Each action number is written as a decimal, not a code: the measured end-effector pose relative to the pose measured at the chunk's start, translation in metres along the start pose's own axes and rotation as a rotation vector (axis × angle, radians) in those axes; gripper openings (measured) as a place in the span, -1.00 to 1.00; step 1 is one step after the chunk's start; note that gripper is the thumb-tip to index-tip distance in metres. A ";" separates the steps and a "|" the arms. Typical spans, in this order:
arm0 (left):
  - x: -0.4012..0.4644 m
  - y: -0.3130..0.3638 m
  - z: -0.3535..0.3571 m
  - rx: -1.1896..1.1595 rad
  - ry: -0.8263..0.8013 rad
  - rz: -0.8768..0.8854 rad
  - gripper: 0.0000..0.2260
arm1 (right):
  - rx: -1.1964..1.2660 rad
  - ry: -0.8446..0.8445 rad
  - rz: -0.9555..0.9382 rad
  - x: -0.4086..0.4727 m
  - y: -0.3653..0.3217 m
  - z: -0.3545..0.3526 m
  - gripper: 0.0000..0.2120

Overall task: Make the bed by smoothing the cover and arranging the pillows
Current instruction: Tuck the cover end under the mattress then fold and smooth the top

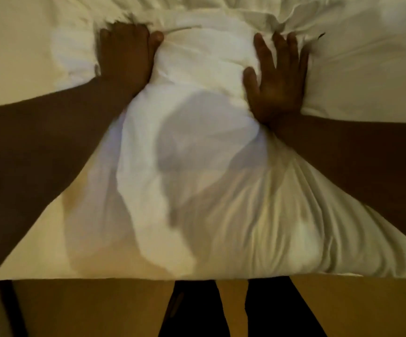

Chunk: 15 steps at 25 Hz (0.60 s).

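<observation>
The left hand is gripping and the right hand is pressing flat on the crumpled white fabric cover; sweeping both outward evenly should be flattening creases.

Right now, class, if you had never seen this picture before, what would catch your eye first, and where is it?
Two bare arms reach in from the lower corners. The left hand is clenched on bunched fabric at upper left, and the right hand lies flat with fingers spread at upper right. Between them swells a crumpled white pillow, filling the middle, on the white sheet; the person's dark legs show at the bottom.
</observation>
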<state>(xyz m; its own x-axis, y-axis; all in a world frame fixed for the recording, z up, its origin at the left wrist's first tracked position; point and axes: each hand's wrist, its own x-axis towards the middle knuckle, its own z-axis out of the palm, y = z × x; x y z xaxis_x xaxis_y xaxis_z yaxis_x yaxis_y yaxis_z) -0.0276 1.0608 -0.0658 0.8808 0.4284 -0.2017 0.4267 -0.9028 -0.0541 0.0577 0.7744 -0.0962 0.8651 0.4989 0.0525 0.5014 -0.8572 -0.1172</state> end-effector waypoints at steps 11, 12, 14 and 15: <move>-0.245 0.070 -0.060 -0.103 -0.229 -0.067 -0.29 | -0.131 -0.163 0.165 -0.150 0.121 -0.157 -0.40; -0.247 0.067 -0.052 -0.116 -0.221 -0.113 -0.29 | -0.140 -0.196 0.229 -0.157 0.141 -0.159 -0.38; -0.244 0.071 -0.041 -0.091 -0.229 -0.111 -0.29 | -0.101 -0.261 0.311 -0.157 0.160 -0.149 -0.37; -0.242 0.074 -0.038 -0.079 -0.235 -0.102 -0.29 | -0.060 -0.288 0.325 -0.154 0.160 -0.141 -0.37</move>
<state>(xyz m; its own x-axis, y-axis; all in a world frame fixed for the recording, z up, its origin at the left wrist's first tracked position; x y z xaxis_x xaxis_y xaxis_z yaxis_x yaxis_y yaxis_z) -0.2015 0.8920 0.0161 0.7646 0.4880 -0.4210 0.5336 -0.8457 -0.0113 0.0065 0.5424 0.0163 0.9430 0.2103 -0.2577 0.2115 -0.9771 -0.0236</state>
